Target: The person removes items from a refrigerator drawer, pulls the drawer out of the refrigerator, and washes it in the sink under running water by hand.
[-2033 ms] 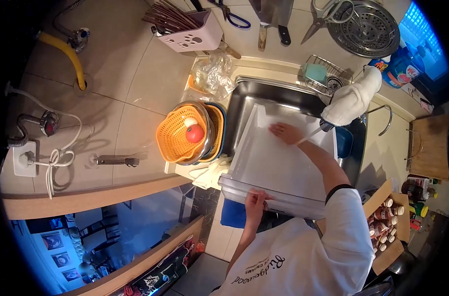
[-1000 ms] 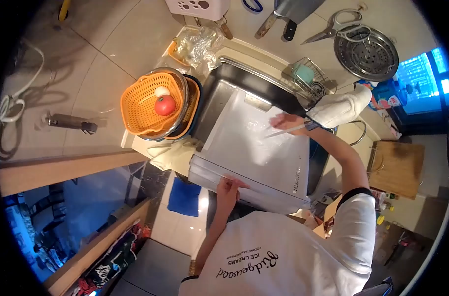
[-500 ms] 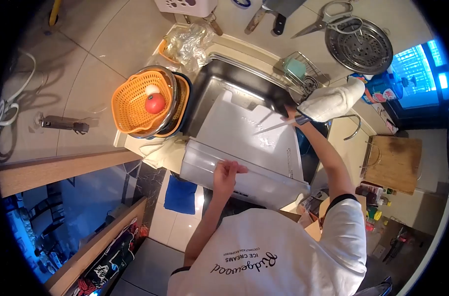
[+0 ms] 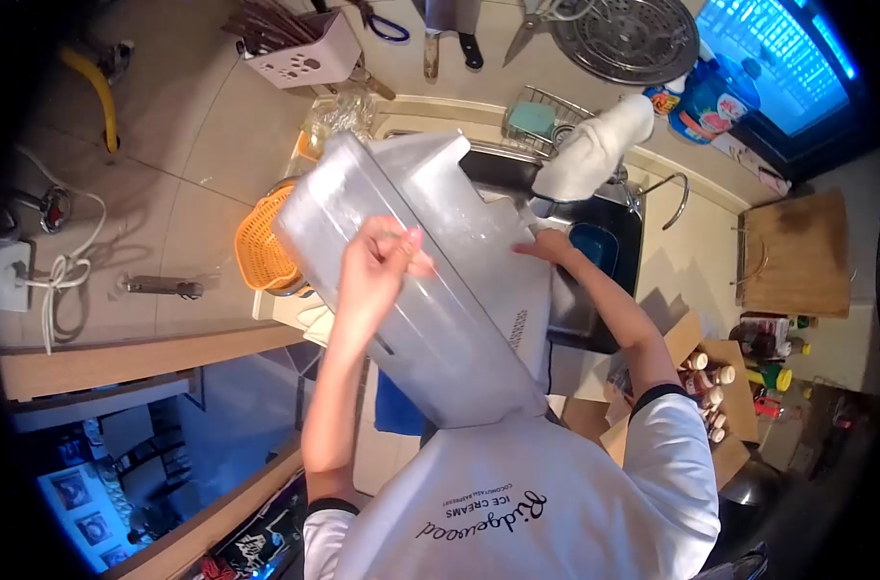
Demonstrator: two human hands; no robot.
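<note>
A pale, wet plastic fridge drawer [image 4: 430,300] is tilted over the sink [image 4: 570,314], its left end raised and its lower corner close to my shirt. My left hand [image 4: 377,271] is closed at the long front panel, fingers curled and slightly blurred; whether they hook over an edge is unclear. At the far side of the drawer, my right hand [image 4: 551,247] has its fingers stretched out, touching or very near the plastic. Just beyond it a white cloth [image 4: 599,150] is wrapped around what looks like the faucet. A blue basin [image 4: 594,249] shows inside the sink.
An orange basket [image 4: 264,242] stands left, partly behind the drawer. A wire rack with a green sponge [image 4: 532,118] sits at the sink's back edge. Right are a cutting board [image 4: 797,253] and a box of bottles [image 4: 715,387]. Knives [image 4: 449,39] hang on the wall.
The drawer has swung up and left, its left end now covering much of the basket. My left hand moved up and left with it. My right hand shifted from the faucet area to the drawer.
</note>
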